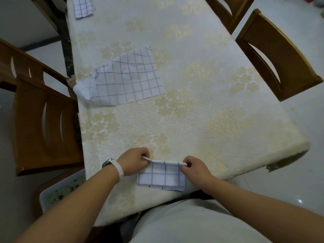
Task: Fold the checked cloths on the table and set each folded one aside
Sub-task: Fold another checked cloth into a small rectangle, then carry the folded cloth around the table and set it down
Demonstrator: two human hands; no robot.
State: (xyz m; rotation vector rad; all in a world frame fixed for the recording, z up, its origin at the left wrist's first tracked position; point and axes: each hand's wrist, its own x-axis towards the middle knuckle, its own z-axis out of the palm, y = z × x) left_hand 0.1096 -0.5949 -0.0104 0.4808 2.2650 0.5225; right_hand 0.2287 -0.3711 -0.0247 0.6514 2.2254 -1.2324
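On the table (201,95), one unfolded checked cloth (126,79) waits mid-left; a folded cloth (82,7) sits far left. At the near edge, left hand (134,162) and right hand (194,168) pinch the half-folded cloth (162,176).

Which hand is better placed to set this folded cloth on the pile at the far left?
Probably the left hand: it grips the folded cloth on the pile's side. The right hand would have to cross over.
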